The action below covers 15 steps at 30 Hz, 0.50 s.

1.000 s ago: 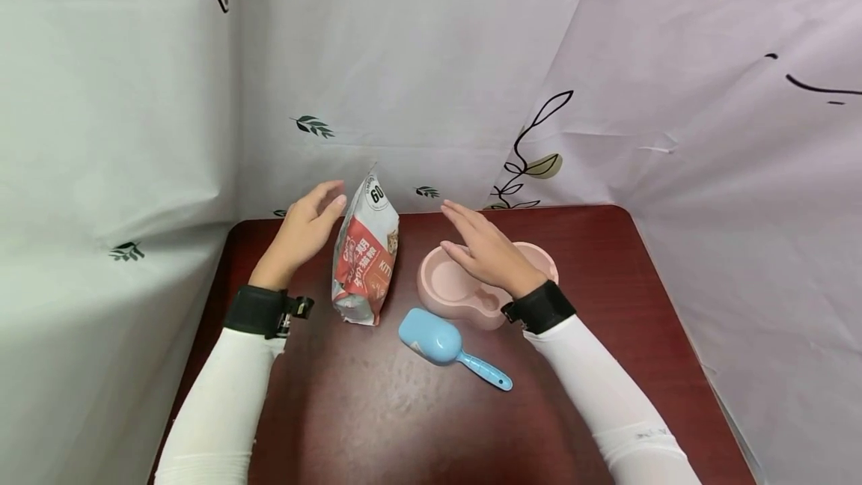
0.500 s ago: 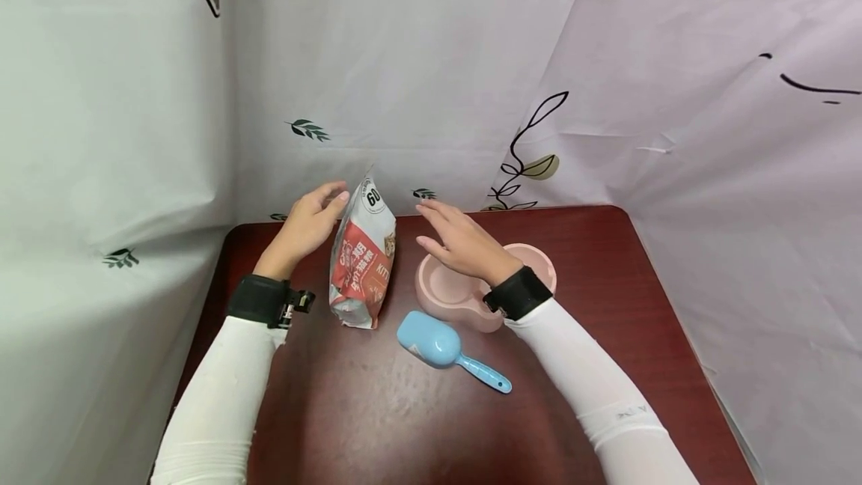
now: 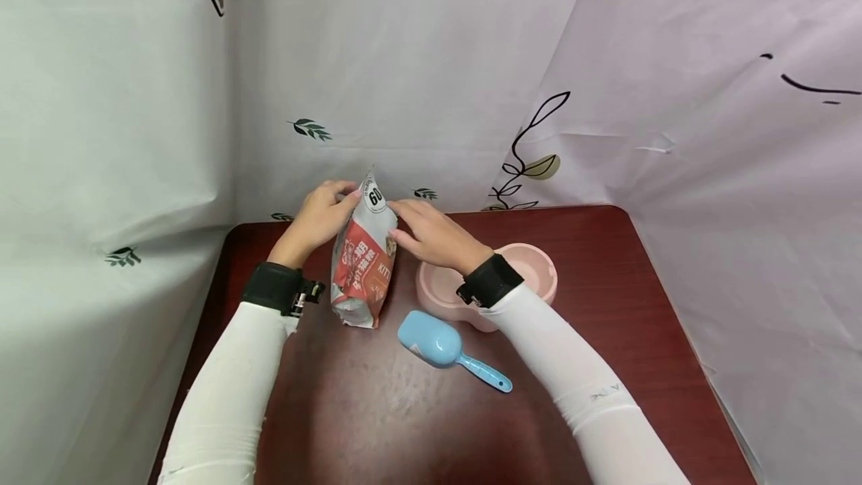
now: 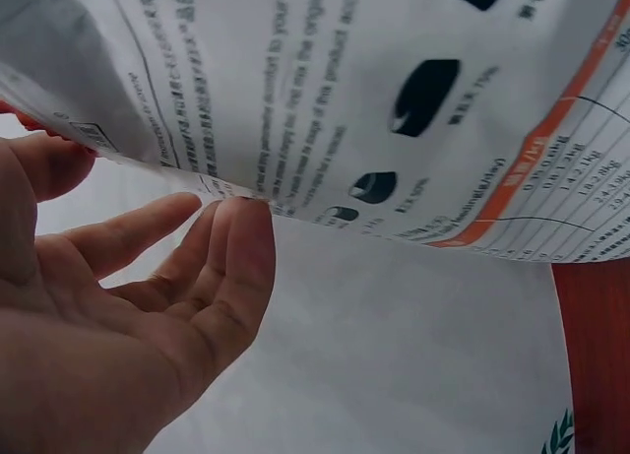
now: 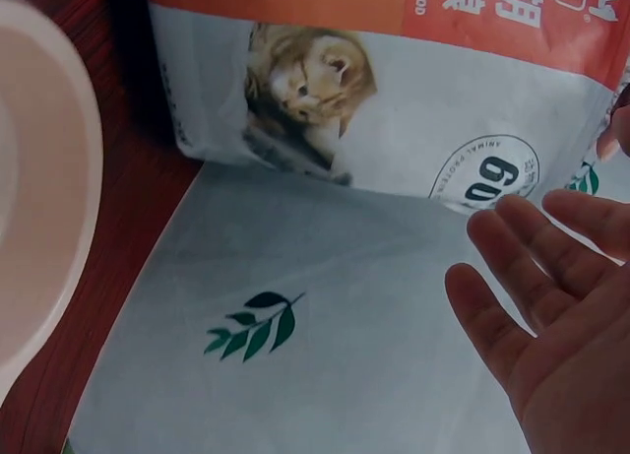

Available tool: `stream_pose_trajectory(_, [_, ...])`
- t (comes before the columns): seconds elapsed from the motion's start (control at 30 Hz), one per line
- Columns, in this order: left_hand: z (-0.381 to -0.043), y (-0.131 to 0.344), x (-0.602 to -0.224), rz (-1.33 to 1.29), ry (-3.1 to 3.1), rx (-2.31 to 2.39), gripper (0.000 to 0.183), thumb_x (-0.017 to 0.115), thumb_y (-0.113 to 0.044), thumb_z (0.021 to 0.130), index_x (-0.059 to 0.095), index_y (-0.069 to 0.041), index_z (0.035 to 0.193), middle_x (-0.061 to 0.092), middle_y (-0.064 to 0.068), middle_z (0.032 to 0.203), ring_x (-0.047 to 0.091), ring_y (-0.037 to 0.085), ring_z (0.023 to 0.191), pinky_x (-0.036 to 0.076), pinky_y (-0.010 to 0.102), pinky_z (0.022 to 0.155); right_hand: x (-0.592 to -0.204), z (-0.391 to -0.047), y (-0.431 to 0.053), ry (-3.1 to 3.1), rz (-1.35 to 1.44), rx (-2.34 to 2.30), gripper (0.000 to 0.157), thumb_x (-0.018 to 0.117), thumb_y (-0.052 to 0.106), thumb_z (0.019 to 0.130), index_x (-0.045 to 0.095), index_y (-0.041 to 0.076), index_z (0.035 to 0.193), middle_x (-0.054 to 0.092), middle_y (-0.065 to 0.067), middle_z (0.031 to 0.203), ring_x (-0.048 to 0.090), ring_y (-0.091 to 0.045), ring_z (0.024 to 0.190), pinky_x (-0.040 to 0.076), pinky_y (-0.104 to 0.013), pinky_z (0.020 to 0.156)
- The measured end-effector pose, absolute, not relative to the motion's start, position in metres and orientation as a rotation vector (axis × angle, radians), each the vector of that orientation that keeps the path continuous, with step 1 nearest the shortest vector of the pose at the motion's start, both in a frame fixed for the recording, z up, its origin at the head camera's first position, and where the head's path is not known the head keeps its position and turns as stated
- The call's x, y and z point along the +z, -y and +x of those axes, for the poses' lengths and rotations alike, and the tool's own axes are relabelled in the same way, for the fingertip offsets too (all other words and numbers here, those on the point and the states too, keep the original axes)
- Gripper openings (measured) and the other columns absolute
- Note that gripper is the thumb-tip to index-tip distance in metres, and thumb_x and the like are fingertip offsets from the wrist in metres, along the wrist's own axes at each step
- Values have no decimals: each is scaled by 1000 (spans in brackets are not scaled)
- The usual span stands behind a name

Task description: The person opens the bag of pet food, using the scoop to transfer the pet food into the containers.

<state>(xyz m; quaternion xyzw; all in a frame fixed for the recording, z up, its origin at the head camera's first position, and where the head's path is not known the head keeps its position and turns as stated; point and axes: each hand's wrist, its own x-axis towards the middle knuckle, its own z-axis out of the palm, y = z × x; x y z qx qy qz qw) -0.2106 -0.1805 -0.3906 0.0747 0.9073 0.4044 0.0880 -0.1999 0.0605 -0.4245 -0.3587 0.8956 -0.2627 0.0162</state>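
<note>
A pet food bag [image 3: 367, 260], white and red-orange with a kitten picture, stands upright toward the back left of the table. My left hand [image 3: 325, 209] is at its upper left edge, with fingertips against the bag's printed back panel in the left wrist view and the thumb by its top. From the other side my right hand [image 3: 431, 234] reaches in, its spread fingers right at the bag's upper right edge. Under the right hand and wrist, a pink double pet bowl [image 3: 532, 264] is partly hidden. A blue scoop [image 3: 434, 339] lies bowl-side down in front.
The dark red table [image 3: 390, 425] has its back edge close to a white cloth backdrop [image 3: 417, 81] with leaf prints. More cloth hangs along the left and right sides. The bowl sits right of the bag.
My right hand has moved left from over the pink bowl to the bag's right edge. My left hand has shifted slightly right onto the bag's upper left. Bag, scoop and bowl stay put.
</note>
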Motion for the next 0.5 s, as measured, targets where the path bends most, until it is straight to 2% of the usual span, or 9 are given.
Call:
stream_pose_trajectory(0.23, [-220, 174, -387, 237, -2733, 1163, 49, 48, -35, 109, 56, -1, 142, 51, 25, 140, 55, 41, 126, 47, 57, 103, -424, -210, -49, -2767, -1153, -857, 53, 51, 28, 109, 44, -1, 153, 53, -17, 149, 50, -29, 140, 40, -43, 117])
stream_pose_trajectory(0.5, [-228, 170, -388, 255, -2729, 1135, 44, 47, -32, 109, 57, 0, 137, 53, 25, 133, 55, 40, 119, 48, 56, 99, -423, -215, -44, -2718, -1134, -985, 50, 49, 25, 109, 46, 0, 152, 55, -16, 142, 60, -24, 113, 49, -39, 98])
